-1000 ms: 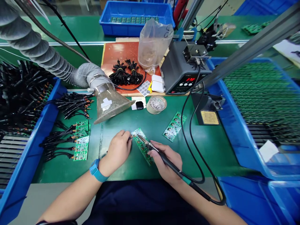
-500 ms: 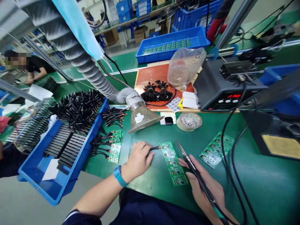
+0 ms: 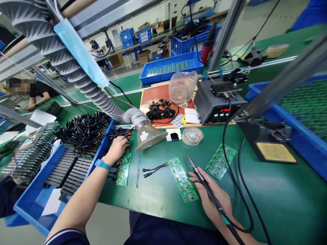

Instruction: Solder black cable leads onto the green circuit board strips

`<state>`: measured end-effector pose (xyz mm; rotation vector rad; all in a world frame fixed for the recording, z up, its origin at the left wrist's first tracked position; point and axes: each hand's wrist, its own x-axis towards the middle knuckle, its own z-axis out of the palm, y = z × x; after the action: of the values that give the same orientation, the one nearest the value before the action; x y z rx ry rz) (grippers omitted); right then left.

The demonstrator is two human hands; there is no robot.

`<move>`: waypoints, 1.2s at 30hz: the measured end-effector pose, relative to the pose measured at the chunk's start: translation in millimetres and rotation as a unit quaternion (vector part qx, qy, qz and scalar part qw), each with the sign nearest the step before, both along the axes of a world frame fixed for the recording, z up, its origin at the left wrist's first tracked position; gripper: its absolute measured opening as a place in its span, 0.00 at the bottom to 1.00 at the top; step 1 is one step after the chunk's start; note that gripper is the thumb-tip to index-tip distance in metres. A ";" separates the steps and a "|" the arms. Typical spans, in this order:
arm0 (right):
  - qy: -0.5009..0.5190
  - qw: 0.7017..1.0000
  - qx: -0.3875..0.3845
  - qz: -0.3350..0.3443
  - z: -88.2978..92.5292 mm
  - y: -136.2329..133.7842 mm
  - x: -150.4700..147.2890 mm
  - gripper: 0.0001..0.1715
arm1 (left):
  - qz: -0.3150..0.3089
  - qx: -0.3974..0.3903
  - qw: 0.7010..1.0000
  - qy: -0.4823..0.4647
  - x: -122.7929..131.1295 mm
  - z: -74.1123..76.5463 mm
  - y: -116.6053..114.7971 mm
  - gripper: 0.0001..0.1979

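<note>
Black, slim soldering iron (image 3: 212, 196) sits penlike in right hand (image 3: 221, 197), likely for precision; left hand (image 3: 119, 148), at thin black cables (image 3: 119, 132), hides its grip.

The iron (image 3: 209, 192), slim and dark, slants in the right fingers (image 3: 194, 178), its bare tip beyond them, clear of the board. The green board (image 3: 183, 180) lies flat just left of those fingers, 2 black leads (image 3: 161, 166) at its far-left corner. Black cables (image 3: 121, 131), orange-ended, lie piled at the left fingers (image 3: 124, 141).
</note>
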<state>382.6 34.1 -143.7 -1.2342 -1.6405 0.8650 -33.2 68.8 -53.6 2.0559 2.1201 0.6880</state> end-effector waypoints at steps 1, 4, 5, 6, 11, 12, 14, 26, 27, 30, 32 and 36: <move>0.008 1.000 0.001 -0.005 0.5 0.3 0.1 0.25 | 0.020 0.027 0.999 -0.007 0.9 2.7 -4.0 0.03; 0.040 0.999 0.001 -0.014 1.3 1.9 1.0 0.26 | 0.113 0.136 0.984 -0.023 8.2 16.4 -27.9 0.09; 0.046 0.999 0.001 -0.011 1.2 2.4 1.6 0.26 | 0.147 0.174 0.973 -0.031 14.1 21.9 -38.4 0.11; 0.050 0.999 0.003 -0.006 1.0 3.0 2.3 0.27 | 0.175 0.208 0.961 -0.050 22.4 27.2 -49.1 0.12; 0.087 0.996 0.004 0.034 9.4 1.9 4.0 0.31 | 0.185 0.160 0.894 -0.376 93.8 37.1 -83.6 0.14; 0.099 0.994 -0.004 0.051 14.0 -0.1 3.2 0.31 | 0.161 0.096 0.880 -0.436 110.2 34.4 -85.5 0.15; 0.124 0.988 -0.040 0.085 23.2 -4.7 -0.8 0.31 | 0.108 -0.031 0.841 -0.529 140.8 24.5 -85.7 0.16; 0.138 0.979 -0.043 0.141 37.0 -5.2 -19.1 0.20 | -0.012 -0.242 0.711 -0.660 227.1 -16.0 -74.6 0.22; 0.130 0.979 -0.041 0.149 42.3 -5.3 -18.2 0.19 | -0.015 -0.248 0.704 -0.666 227.8 -17.0 -75.3 0.22; 0.103 0.978 -0.061 0.170 59.6 -4.1 -15.4 0.15 | -0.014 -0.264 0.679 -0.686 228.8 -21.9 -77.8 0.24; 0.094 0.976 -0.083 0.179 67.2 -3.0 -14.4 0.15 | -0.012 -0.267 0.670 -0.692 229.6 -25.9 -79.8 0.24; 0.091 0.981 -0.077 0.154 64.9 -3.1 -15.9 0.13 | 0.011 -0.232 0.696 -0.679 232.3 -32.1 -85.1 0.22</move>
<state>366.7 31.0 -78.8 -0.9823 -1.6640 1.2789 199.1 -16.3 -85.7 0.6718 1.1481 1.0303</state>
